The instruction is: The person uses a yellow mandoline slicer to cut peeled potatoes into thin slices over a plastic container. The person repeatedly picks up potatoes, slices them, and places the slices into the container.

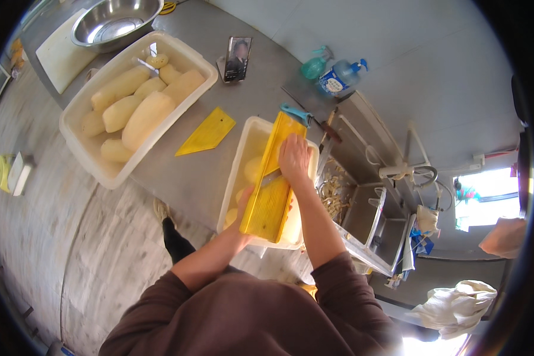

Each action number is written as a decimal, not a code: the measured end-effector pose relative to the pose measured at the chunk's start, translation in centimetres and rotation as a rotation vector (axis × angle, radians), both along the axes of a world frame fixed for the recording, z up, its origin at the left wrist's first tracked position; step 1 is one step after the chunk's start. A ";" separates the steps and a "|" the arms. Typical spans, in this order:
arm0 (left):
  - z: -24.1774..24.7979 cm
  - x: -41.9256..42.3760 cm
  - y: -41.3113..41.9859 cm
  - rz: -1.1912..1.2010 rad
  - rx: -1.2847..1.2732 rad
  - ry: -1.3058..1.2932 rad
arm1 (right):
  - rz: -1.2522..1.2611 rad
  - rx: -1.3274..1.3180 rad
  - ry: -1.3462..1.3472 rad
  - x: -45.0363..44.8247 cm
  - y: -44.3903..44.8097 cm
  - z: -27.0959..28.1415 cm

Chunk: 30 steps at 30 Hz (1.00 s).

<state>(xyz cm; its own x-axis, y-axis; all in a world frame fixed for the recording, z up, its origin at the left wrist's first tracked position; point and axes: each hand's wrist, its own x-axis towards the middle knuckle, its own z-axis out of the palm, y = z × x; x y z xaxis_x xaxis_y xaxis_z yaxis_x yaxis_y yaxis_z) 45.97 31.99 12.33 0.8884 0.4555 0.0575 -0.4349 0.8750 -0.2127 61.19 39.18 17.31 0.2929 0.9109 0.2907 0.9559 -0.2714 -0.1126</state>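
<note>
A yellow mandoline slicer point(267, 202) slants over a white plastic tub point(244, 133) that holds pale peeled vegetables. My left hand point(244, 213) grips the slicer's lower left edge. My right hand point(295, 158) rests on its upper part, fingers together; whether a piece lies under the palm is hidden. A flat yellow slicer insert point(207, 131) lies on the steel table point(178, 178) to the left. Beyond the slicer's top end is a peeler with a blue handle point(296, 113). Farther left, a larger white tub point(204, 93) holds several pale peeled vegetables in liquid.
A phone point(238, 60) stands propped behind the tubs. Two spray or pump bottles, green point(313, 67) and clear blue point(338, 79), stand by the wall. A steel bowl point(115, 24) and white cutting board point(64, 53) are far left. Peelings point(336, 191) lie in the sink at right.
</note>
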 end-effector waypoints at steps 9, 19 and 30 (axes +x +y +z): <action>1.1 -0.2 0.5 -0.026 -0.033 0.049 | -0.181 -0.211 0.362 3.2 2.1 2.2; 1.4 -0.6 0.0 0.029 -0.199 0.225 | -0.037 -0.103 0.430 -7.9 -13.7 5.4; 0.9 -0.3 -0.2 0.091 -0.071 0.217 | 0.038 -0.050 0.222 -7.2 -10.6 2.8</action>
